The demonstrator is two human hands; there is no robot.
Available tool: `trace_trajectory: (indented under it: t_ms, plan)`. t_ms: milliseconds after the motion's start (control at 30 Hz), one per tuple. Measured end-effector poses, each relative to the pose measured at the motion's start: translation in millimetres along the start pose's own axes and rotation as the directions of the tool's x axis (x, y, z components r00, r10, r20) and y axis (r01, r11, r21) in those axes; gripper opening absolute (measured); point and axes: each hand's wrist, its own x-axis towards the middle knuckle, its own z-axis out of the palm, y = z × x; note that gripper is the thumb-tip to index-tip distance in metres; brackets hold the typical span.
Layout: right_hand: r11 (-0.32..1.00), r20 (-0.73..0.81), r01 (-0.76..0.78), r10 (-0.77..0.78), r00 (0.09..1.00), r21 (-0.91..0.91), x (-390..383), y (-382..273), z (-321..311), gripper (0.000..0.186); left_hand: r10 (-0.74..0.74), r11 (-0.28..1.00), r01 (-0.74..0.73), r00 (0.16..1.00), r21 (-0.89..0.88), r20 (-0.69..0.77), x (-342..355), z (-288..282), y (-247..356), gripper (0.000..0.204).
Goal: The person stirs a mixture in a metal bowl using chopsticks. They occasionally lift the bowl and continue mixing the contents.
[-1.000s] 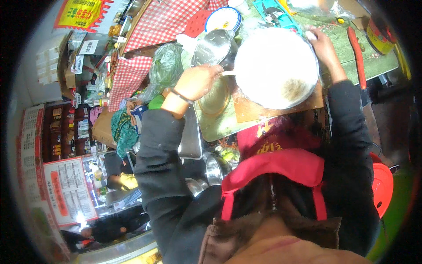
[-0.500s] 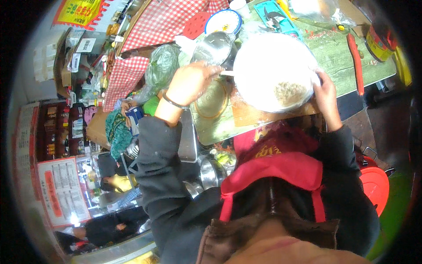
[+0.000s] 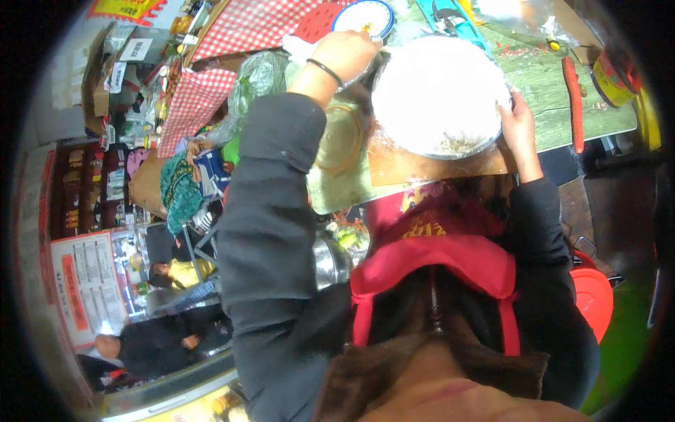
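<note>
A large round bowl (image 3: 439, 98), glaring white with what looks like flour, rests partly over a wooden board (image 3: 408, 165) on the green table. My right hand (image 3: 519, 130) grips the bowl's right side, thumb near the rim. My left hand (image 3: 344, 56) is curled above a small metal bowl, left of the white one; its back faces up, so whatever the fingers hold is hidden. A greyish clump (image 3: 457, 146) shows dimly at the near edge of the white contents. Beside the left wrist lies a round, see-through lid-like disc (image 3: 339, 137).
A blue-rimmed plate (image 3: 363, 20) and a turquoise tray (image 3: 450, 21) with dark tools stand at the back. A long red stick (image 3: 573, 105) lies to the right, near a yellow-red tin (image 3: 612, 79). Green plastic bags (image 3: 259, 81) are at the left.
My left hand has moved away and up toward the plate, over the metal bowl; the pale stick it held is out of sight. My right hand stays on the white bowl.
</note>
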Motion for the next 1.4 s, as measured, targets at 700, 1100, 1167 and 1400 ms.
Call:
trace_trajectory:
  t_ms: [700,1100,1167,1400]
  plan:
    - [0.998,-0.094,-0.020,0.026,0.995,0.063,-8,-14,5,0.042,0.086,0.876,0.118,0.916,-0.467,0.393,-12,-37,61,0.025]
    - [0.999,-0.098,-0.034,0.032,0.995,-0.014,-9,-20,2,0.043,-0.041,0.951,0.194,0.853,-0.242,0.521,-32,-44,8,0.024]
    - [0.999,-0.082,-0.052,0.051,0.995,-0.004,-9,-19,2,0.044,0.009,0.959,0.154,0.822,-0.236,0.570,-46,-52,15,0.023]
    - [0.997,-0.080,-0.033,0.039,0.996,0.070,-9,-20,2,0.041,0.206,0.867,0.081,0.840,-0.492,0.501,-59,-63,51,0.024]
